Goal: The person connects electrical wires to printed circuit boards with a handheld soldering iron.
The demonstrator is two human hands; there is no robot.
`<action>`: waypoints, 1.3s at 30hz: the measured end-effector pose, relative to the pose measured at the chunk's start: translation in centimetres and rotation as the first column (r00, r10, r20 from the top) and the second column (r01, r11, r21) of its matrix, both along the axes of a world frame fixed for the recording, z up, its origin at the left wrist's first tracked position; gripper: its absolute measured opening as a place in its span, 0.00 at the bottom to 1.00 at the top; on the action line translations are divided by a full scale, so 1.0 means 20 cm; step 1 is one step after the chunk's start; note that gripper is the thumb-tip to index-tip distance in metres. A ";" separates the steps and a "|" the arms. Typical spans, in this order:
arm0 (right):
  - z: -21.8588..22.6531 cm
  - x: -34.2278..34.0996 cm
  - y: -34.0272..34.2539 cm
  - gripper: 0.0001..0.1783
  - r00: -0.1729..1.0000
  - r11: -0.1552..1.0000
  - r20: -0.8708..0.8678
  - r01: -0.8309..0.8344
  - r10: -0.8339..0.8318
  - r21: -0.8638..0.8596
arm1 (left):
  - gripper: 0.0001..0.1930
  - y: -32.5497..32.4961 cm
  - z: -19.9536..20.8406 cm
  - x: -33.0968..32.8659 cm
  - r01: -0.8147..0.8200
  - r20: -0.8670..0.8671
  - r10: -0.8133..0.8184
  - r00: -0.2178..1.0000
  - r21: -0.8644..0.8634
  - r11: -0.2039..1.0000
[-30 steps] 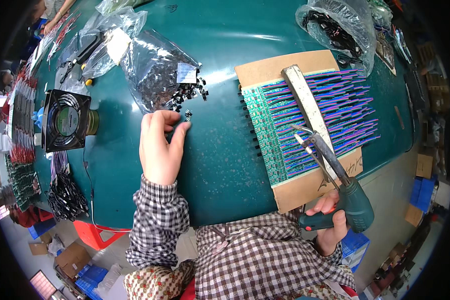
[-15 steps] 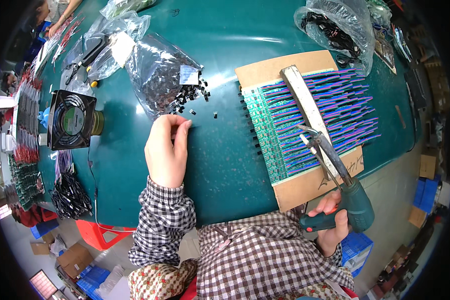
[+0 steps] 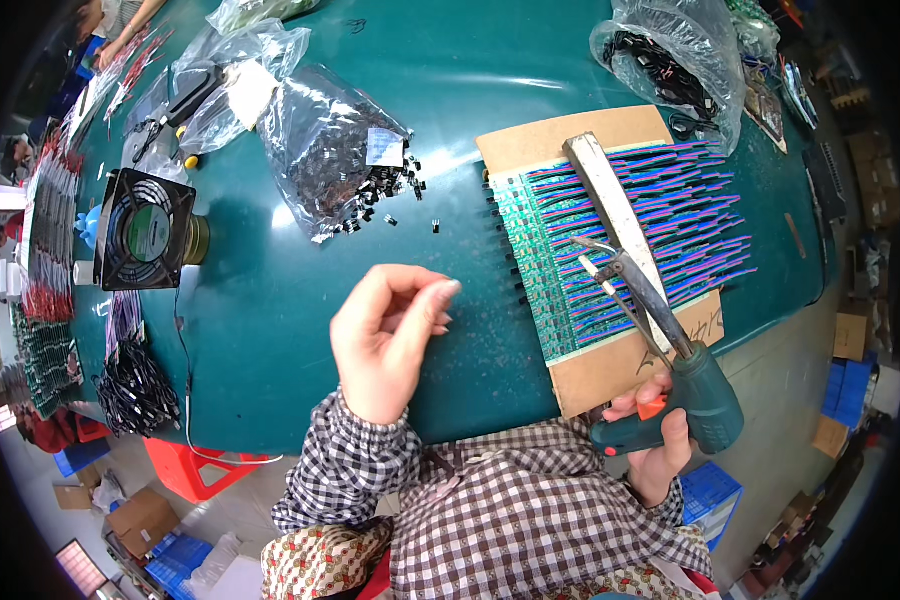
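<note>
My left hand (image 3: 390, 340) hovers over the green table (image 3: 475, 380), thumb and fingertips pinched together; whatever they hold is hidden. Beyond it lie loose small black components (image 3: 382, 183), spilling from a clear plastic bag (image 3: 315, 140). In my right hand (image 3: 660, 455) is a dark green soldering gun (image 3: 718, 405) with an orange trigger, its tip above the work. Beneath that tip, a row of green circuit boards (image 3: 523, 240) with blue, pink and black wires (image 3: 690, 215) rests on a cardboard sheet (image 3: 610, 378). A worn metal bar (image 3: 610, 190) lies across the wires.
A black fan (image 3: 148, 232) stands at the left beside a round tin (image 3: 198, 240). Bundled black cables (image 3: 140, 385) hang at the table's left edge, near a red stool (image 3: 195, 470). Another plastic bag (image 3: 670, 70) with black leads lies far right. Another person's arm (image 3: 130, 35) shows far left.
My left hand has moved right and nearer to me, away from the loose components, still pinched. The soldering gun has shifted slightly left, its tip now lower on the wires.
</note>
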State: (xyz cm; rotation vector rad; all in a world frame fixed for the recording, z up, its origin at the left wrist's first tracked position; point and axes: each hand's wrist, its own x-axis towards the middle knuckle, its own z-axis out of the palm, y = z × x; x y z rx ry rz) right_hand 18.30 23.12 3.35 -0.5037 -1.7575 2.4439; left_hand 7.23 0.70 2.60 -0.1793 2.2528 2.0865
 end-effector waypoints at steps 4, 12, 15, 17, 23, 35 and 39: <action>0.01 0.01 0.01 0.26 1.000 0.995 -0.007 -0.012 0.012 -0.097 | 0.05 0.11 0.06 0.11 0.066 0.085 -0.098 0.992 0.317 0.946; 0.15 -0.13 -0.06 0.22 0.962 0.968 0.171 -0.232 0.214 0.092 | 0.14 0.24 0.05 0.23 0.302 -0.436 -0.318 0.842 -0.107 0.947; 0.15 -0.13 -0.07 0.23 0.959 0.947 0.145 -0.267 0.243 0.179 | 0.16 0.26 0.05 0.24 0.310 -0.442 -0.339 0.831 -0.139 0.941; 0.14 -0.12 -0.07 0.22 0.964 0.945 0.128 -0.254 0.232 0.204 | 0.18 0.27 0.07 0.25 0.341 -0.442 -0.386 0.809 -0.182 0.922; 0.10 -0.09 -0.07 0.13 0.978 0.958 0.060 -0.209 0.201 0.194 | 0.16 0.27 0.10 0.27 0.355 -0.443 -0.396 0.804 -0.178 0.918; 0.11 -0.11 -0.10 0.13 0.951 0.902 0.132 -0.307 0.279 0.303 | 0.07 0.21 0.14 0.27 0.454 0.086 -0.478 0.874 0.205 0.867; 0.09 -0.10 -0.07 0.10 0.908 0.682 0.241 -0.416 0.342 0.601 | 0.07 0.19 0.13 0.27 0.422 0.178 -0.462 0.869 0.221 0.879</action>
